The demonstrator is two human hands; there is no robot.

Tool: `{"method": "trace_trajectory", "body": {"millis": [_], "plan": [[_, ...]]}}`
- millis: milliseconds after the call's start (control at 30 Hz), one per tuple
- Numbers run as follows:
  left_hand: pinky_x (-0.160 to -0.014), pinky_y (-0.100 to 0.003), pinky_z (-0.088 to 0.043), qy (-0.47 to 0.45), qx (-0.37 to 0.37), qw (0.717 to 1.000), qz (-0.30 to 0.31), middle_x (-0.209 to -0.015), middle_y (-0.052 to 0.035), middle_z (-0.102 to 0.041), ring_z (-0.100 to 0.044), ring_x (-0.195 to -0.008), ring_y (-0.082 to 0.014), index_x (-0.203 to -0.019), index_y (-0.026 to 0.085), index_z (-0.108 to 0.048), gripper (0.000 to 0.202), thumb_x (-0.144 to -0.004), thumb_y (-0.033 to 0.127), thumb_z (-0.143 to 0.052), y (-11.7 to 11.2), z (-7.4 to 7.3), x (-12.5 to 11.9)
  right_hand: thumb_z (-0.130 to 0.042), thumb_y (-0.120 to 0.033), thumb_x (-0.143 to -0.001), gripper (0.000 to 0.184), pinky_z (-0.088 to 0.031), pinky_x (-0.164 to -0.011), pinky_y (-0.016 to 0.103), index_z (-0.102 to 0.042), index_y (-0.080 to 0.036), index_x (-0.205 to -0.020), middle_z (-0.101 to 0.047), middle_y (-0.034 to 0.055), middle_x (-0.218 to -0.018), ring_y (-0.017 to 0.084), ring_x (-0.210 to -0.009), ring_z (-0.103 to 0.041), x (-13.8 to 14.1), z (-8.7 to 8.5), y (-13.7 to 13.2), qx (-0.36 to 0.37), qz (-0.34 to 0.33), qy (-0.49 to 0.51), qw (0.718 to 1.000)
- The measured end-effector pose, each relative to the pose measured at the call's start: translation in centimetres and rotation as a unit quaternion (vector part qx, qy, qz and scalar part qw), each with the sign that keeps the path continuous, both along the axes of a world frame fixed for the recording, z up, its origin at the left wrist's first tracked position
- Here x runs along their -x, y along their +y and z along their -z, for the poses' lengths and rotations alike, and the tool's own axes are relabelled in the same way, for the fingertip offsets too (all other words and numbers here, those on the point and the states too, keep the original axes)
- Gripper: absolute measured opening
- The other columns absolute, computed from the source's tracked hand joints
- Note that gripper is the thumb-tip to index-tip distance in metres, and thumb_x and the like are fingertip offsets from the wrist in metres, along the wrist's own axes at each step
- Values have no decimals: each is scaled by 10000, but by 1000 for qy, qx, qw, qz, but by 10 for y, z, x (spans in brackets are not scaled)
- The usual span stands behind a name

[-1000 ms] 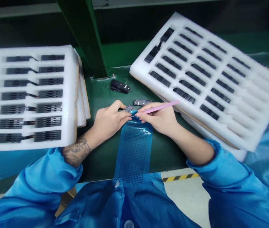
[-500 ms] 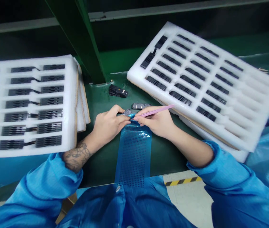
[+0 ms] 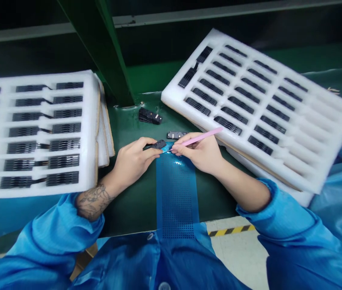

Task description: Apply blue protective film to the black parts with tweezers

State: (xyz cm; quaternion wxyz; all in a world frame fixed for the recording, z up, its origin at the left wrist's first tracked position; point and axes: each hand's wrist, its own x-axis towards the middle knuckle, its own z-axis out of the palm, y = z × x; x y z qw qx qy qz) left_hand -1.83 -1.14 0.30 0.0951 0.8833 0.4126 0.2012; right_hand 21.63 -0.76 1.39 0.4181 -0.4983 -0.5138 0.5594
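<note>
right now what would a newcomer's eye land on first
Two white foam trays stand out first, one at the left and one tilted at the right, their slots holding black parts. Between them, a perforated blue strip runs down the green bench, and at its top the left hand holds a small black part while the right hand holds pink tweezers.

And here we are: our left hand (image 3: 133, 159) pinched tight at the fingertips, our right hand (image 3: 198, 153) curled in a pen grip just beside it, our tattooed left forearm (image 3: 94, 201) and right forearm (image 3: 240, 189) angling inward!
</note>
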Motion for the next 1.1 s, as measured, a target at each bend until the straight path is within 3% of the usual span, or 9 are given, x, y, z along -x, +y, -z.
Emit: {"method": "trace_trajectory", "body": {"millis": [200, 367, 533, 667, 1100], "plan": [[-910, -316, -550, -18, 49, 998, 21, -1206, -23, -724, -692, -1058, -173, -1055, 231, -681, 118, -985, 261, -590, 0, -4, 0, -900, -425, -671, 325, -598, -546, 282, -742, -156, -760, -745, 51, -668, 153, -558, -686, -4, 2, 1, -4, 28, -9, 1000], [-847, -299, -544, -23, 56, 998, -1, -1089, -8, -747, -714, -973, -175, -1102, 216, -605, 221, -927, 323, -689, 1, -4, -3, -873, -379, -722, 271, -592, -535, 276, -743, -153, -796, -742, 53, -678, 152, -556, -682, -6, 6, 1, -13, 36, -38, 999], [-799, -287, -525, -11, 57, 998, -24, -1019, 9, -748, -716, -913, -173, -1082, 232, -617, 196, -922, 323, -686, 0, -1, -3, -855, -381, -748, 246, -595, -565, 291, -751, -169, -819, -755, 60, -737, 171, -623, -705, 1, 8, -2, -36, 43, -60, 997], [-785, -283, -517, -10, 70, 997, -37, -1005, 13, -750, -717, -900, -172, -1084, 241, -621, 212, -917, 350, -692, 0, 1, -3, -837, -389, -758, 251, -617, -615, 306, -766, -176, -871, -776, 66, -821, 172, -661, -720, 8, 10, -3, -43, 45, -61, 996], [-792, -285, -521, -10, 63, 998, -27, -1005, 21, -748, -714, -904, -164, -1088, 245, -631, 192, -927, 333, -685, -1, -1, -4, -800, -314, -791, 140, -622, -600, 292, -780, -176, -809, -792, 69, -814, 179, -677, -735, 12, 8, -2, -77, 45, -99, 991]]}}
